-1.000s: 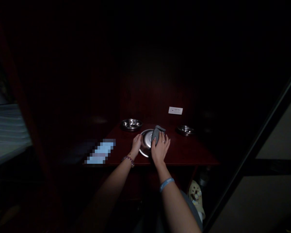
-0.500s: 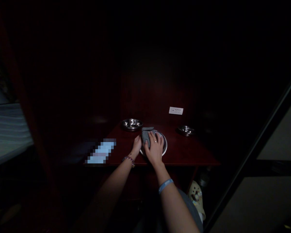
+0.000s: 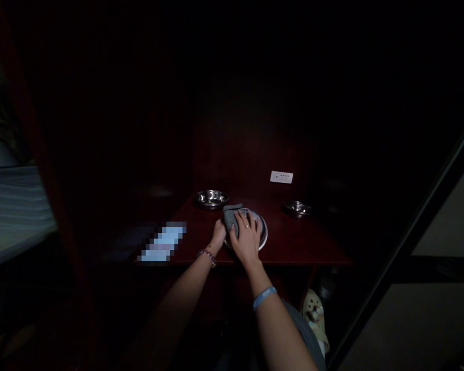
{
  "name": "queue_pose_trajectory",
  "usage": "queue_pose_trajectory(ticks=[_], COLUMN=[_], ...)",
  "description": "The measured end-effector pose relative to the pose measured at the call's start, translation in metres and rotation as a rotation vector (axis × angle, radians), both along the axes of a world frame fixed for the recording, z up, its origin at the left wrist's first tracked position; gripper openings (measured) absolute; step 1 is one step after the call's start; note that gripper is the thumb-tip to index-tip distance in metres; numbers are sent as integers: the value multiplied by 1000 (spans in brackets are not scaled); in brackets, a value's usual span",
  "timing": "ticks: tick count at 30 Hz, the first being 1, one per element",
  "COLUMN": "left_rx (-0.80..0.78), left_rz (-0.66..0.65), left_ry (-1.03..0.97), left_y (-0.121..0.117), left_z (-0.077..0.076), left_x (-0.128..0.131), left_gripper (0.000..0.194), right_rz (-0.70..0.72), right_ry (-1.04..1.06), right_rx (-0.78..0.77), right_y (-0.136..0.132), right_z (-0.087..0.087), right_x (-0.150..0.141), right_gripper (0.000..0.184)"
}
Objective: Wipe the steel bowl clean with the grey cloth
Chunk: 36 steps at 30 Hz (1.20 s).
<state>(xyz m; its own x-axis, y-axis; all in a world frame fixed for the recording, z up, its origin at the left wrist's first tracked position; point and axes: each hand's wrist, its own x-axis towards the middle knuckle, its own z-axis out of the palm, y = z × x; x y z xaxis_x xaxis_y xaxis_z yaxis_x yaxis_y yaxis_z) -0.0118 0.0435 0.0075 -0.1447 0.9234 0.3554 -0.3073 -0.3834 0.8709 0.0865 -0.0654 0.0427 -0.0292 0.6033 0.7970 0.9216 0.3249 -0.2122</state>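
A steel plate (image 3: 262, 234) lies flat near the front edge of a dark red table (image 3: 294, 245). My right hand (image 3: 245, 239) rests on top of it, fingers spread, pressing a grey cloth (image 3: 230, 217) against the plate. My left hand (image 3: 218, 234) grips the plate's left rim with curled fingers. A beaded bracelet is on my left wrist, a blue band on my right, and a ring on one right finger.
A steel bowl (image 3: 211, 198) stands at the back left of the table, a smaller one (image 3: 297, 208) at the back right. A white socket panel (image 3: 281, 176) is on the dark wall behind. A blurred pale patch (image 3: 162, 242) lies at the table's left. The room is very dark.
The plate, tilted up on edge a second ago, now lies flat. My right hand with the cloth has shifted left across it.
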Motion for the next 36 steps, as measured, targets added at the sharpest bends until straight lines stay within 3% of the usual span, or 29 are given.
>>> queue_pose_trajectory(ticks=[8, 15, 26, 36], left_rx=[49, 3, 14, 20], left_rz=[38, 210, 157, 155], left_ry=[77, 24, 0, -2], left_y=[7, 7, 10, 7], left_z=[-4, -7, -9, -4], left_x=[2, -5, -5, -4], left_gripper=[21, 22, 28, 24], right_rz=[-155, -200, -192, -45], right_ry=[134, 243, 243, 78], right_rx=[5, -26, -45, -24], right_y=[1, 10, 11, 2], right_z=[0, -8, -9, -9], right_x=[6, 11, 12, -2], right_gripper=[47, 48, 48, 47])
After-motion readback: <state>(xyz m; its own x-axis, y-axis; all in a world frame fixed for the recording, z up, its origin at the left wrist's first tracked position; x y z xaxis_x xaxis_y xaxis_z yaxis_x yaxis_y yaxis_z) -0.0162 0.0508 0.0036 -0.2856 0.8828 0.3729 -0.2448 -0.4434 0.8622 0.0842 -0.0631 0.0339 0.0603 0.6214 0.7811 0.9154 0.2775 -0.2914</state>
